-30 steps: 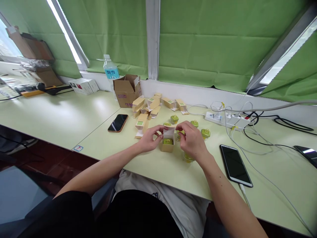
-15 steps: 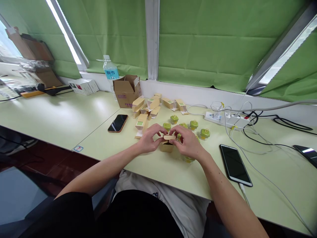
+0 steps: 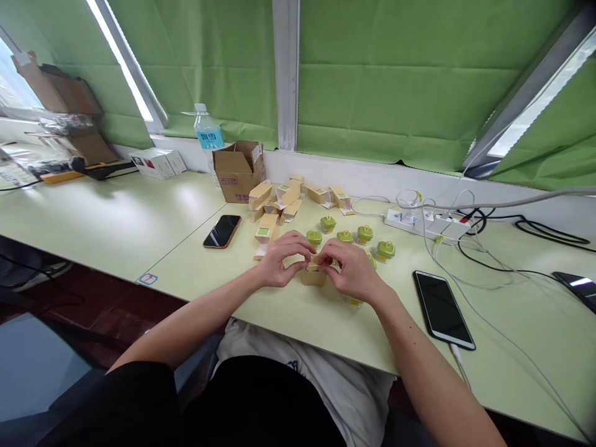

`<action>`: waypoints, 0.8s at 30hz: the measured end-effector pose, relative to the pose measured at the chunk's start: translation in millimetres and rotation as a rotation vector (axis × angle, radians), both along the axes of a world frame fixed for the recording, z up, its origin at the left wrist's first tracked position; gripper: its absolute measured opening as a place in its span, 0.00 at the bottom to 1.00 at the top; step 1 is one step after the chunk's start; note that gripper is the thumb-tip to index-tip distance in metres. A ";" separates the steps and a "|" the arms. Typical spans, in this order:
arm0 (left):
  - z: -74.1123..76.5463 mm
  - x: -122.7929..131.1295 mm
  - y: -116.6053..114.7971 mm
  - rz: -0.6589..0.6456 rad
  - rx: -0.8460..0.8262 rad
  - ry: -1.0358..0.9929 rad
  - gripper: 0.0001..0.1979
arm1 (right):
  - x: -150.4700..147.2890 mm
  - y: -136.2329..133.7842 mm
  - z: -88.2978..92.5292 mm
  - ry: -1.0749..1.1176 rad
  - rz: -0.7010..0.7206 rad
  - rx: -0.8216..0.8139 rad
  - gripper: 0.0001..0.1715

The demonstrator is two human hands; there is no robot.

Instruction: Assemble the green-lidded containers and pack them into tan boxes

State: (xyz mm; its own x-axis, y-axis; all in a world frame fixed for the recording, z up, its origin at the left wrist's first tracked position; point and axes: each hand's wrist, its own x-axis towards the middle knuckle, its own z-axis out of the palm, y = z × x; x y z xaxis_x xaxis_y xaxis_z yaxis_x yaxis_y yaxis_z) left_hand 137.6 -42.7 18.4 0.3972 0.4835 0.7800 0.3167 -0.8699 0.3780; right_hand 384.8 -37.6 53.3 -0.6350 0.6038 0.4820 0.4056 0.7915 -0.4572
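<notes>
A small tan cardboard box (image 3: 314, 277) stands on the table between my hands, its top flap lying nearly flat. My left hand (image 3: 285, 259) pinches the box's left upper edge with thumb and fingers. On the other side my right hand (image 3: 348, 267) grips the right upper edge in the same way. Just beyond the fingers are several small clear jars with green lids (image 3: 364, 234); some are partly hidden by my right hand. Folded tan cartons (image 3: 288, 197) with green labels lie in a loose pile behind my left hand.
A black phone (image 3: 222, 231) lies to the left, near an open brown carton (image 3: 237, 174) and a water bottle (image 3: 207, 130). At right are a white-edged phone (image 3: 442, 310) on a charging cable and a power strip (image 3: 426, 225) with tangled cords.
The box's top flap was raised between my fingers and has now come down onto the box. Both hands have stayed at the box.
</notes>
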 end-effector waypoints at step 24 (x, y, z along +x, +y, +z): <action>-0.2 -3.2 -0.5 -0.002 0.033 0.038 0.11 | 1.4 2.4 -6.7 -0.081 -0.007 0.125 0.14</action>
